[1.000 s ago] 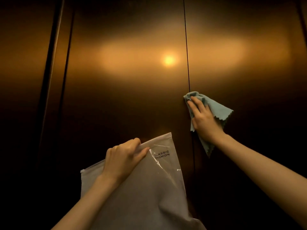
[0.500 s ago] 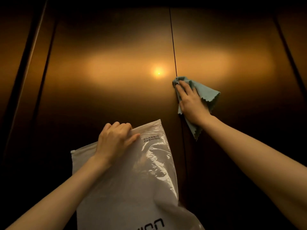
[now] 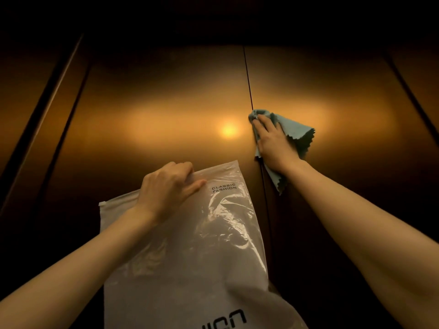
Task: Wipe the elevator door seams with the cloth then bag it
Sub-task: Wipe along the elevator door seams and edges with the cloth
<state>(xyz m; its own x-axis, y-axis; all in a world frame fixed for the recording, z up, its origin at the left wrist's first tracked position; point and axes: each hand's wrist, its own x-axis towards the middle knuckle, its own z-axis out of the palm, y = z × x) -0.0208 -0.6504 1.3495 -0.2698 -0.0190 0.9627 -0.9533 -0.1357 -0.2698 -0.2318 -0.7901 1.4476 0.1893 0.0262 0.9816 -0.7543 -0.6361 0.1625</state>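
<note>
The brass-coloured elevator doors fill the view, and their centre seam (image 3: 247, 74) runs down as a thin dark line. My right hand (image 3: 273, 143) presses a light blue cloth (image 3: 294, 131) flat against that seam, fingers stretched out over it. The cloth's zigzag edge sticks out to the right of the hand and below it. Lower left, my left hand (image 3: 168, 188) grips the top edge of a frosted plastic zip bag (image 3: 202, 257) printed "CLASSIC FASHION", holding it up in front of the left door panel.
A bright lamp reflection (image 3: 228, 130) glows on the left panel beside the cloth. Dark side seams run along the left door frame (image 3: 71, 108) and the right one (image 3: 408, 96). The top and bottom of the doors are in deep shadow.
My right hand has slid the cloth up the centre seam. The view has tilted upward, so more of the door's top shows. My left hand keeps its hold on the bag.
</note>
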